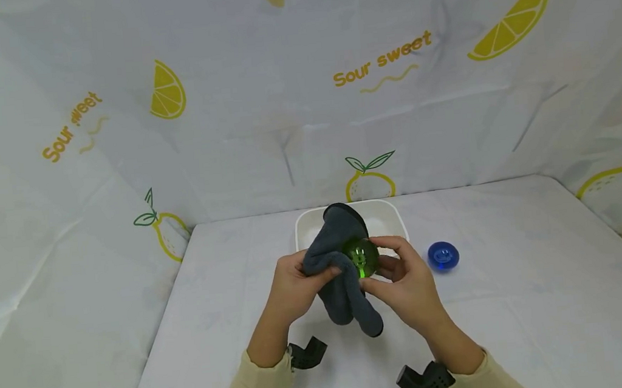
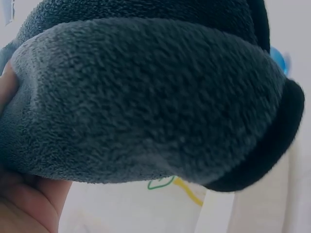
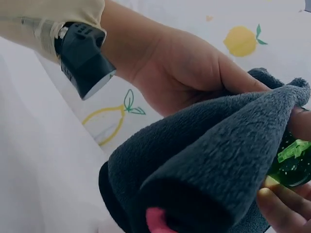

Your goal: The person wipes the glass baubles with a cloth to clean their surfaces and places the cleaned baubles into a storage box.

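Note:
A clear green ball (image 1: 363, 258) is held above the table, pinched by the fingers of my right hand (image 1: 400, 281). My left hand (image 1: 296, 283) grips a dark grey fleece cloth (image 1: 338, 265) and presses it against the ball's left side. The cloth drapes down below both hands. In the left wrist view the cloth (image 2: 146, 92) fills almost the whole frame, with my palm (image 2: 24, 199) at the lower left. In the right wrist view the cloth (image 3: 204, 160) covers most of the green ball (image 3: 291, 167), and my left hand (image 3: 180, 77) holds it from behind.
A white rectangular tray (image 1: 386, 215) stands just behind my hands. A blue ball (image 1: 443, 255) lies on the white tabletop to the right. Lemon-print sheets wall in the back and both sides.

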`<state>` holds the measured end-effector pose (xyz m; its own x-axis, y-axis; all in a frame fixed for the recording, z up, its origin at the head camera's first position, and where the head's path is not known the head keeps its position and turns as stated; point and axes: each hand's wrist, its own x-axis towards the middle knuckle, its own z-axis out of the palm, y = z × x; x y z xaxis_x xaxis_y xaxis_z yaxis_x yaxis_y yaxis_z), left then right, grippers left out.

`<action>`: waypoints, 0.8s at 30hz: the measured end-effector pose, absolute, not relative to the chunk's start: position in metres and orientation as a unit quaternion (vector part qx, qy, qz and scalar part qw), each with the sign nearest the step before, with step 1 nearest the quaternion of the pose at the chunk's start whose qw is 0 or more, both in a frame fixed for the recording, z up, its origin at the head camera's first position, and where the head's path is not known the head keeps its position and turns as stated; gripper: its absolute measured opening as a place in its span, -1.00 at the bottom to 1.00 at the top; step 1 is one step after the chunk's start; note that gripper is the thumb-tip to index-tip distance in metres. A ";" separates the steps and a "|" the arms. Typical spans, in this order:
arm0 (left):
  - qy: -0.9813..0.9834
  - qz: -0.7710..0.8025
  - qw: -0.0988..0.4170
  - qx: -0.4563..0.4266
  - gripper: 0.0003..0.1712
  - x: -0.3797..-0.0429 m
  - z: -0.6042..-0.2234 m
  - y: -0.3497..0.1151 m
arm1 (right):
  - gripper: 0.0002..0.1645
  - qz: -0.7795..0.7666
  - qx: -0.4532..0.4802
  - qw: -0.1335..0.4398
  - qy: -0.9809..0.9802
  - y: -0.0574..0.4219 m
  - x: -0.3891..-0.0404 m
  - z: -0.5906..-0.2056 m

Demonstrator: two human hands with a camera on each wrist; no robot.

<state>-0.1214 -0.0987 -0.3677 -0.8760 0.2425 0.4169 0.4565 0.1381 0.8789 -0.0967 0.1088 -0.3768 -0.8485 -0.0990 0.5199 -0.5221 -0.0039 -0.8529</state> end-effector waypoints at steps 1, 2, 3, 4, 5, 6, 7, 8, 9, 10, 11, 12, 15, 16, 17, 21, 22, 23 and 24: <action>-0.748 -0.615 0.082 -0.236 -0.83 -0.121 -0.368 -0.098 | -0.21 0.683 0.206 0.147 -0.685 0.109 -0.097 -0.377; -0.746 -0.617 0.077 -0.238 -0.81 -0.121 -0.368 -0.098 | -0.26 0.694 0.186 0.134 -0.682 0.109 -0.097 -0.377; -0.744 -0.618 0.073 -0.241 -0.80 -0.121 -0.368 -0.097 | -0.31 0.705 0.168 0.121 -0.678 0.110 -0.097 -0.377; -0.744 -0.619 0.071 -0.243 -0.78 -0.121 -0.368 -0.097 | -0.37 0.712 0.155 0.111 -0.675 0.110 -0.098 -0.376; -0.742 -0.619 0.071 -0.245 -0.77 -0.121 -0.368 -0.097 | -0.44 0.717 0.147 0.099 -0.675 0.111 -0.098 -0.376; -0.741 -0.620 0.073 -0.249 -0.76 -0.121 -0.367 -0.097 | -0.52 0.716 0.143 0.089 -0.678 0.111 -0.098 -0.375; -0.739 -0.620 0.076 -0.252 -0.76 -0.120 -0.367 -0.097 | -0.61 0.717 0.145 0.078 -0.677 0.112 -0.099 -0.375; -0.737 -0.621 0.080 -0.256 -0.77 -0.120 -0.366 -0.097 | -0.70 0.720 0.152 0.064 -0.674 0.113 -0.099 -0.375; -0.734 -0.621 0.082 -0.261 -0.78 -0.119 -0.366 -0.098 | -0.76 0.723 0.164 0.051 -0.669 0.113 -0.099 -0.375; -0.732 -0.622 0.084 -0.266 -0.79 -0.119 -0.365 -0.098 | -0.78 0.728 0.178 0.038 -0.661 0.114 -0.100 -0.375; -0.730 -0.622 0.085 -0.270 -0.80 -0.119 -0.365 -0.098 | -0.76 0.735 0.191 0.023 -0.651 0.115 -0.101 -0.376; -0.729 -0.622 0.084 -0.274 -0.80 -0.119 -0.365 -0.097 | -0.73 0.741 0.203 0.008 -0.640 0.117 -0.101 -0.376; -0.726 -0.623 0.078 -0.280 -0.81 -0.118 -0.365 -0.097 | -0.69 0.753 0.231 -0.024 -0.615 0.120 -0.103 -0.377; -0.726 -0.624 0.077 -0.280 -0.79 -0.118 -0.365 -0.097 | -0.71 0.756 0.236 -0.030 -0.610 0.121 -0.103 -0.378; -0.726 -0.624 0.075 -0.279 -0.77 -0.118 -0.365 -0.097 | -0.74 0.757 0.239 -0.032 -0.607 0.121 -0.104 -0.378; -0.734 -0.615 0.079 -0.275 -0.76 -0.119 -0.367 -0.098 | -0.76 0.759 0.255 -0.022 -0.599 0.122 -0.105 -0.378; -0.737 -0.611 0.082 -0.275 -0.78 -0.119 -0.368 -0.099 | -0.71 0.757 0.261 -0.013 -0.600 0.122 -0.106 -0.378; -0.740 -0.608 0.085 -0.274 -0.81 -0.120 -0.368 -0.099 | -0.66 0.752 0.269 -0.001 -0.602 0.122 -0.106 -0.378; -0.742 -0.606 0.088 -0.274 -0.84 -0.120 -0.369 -0.100 | -0.60 0.746 0.276 0.013 -0.606 0.123 -0.106 -0.377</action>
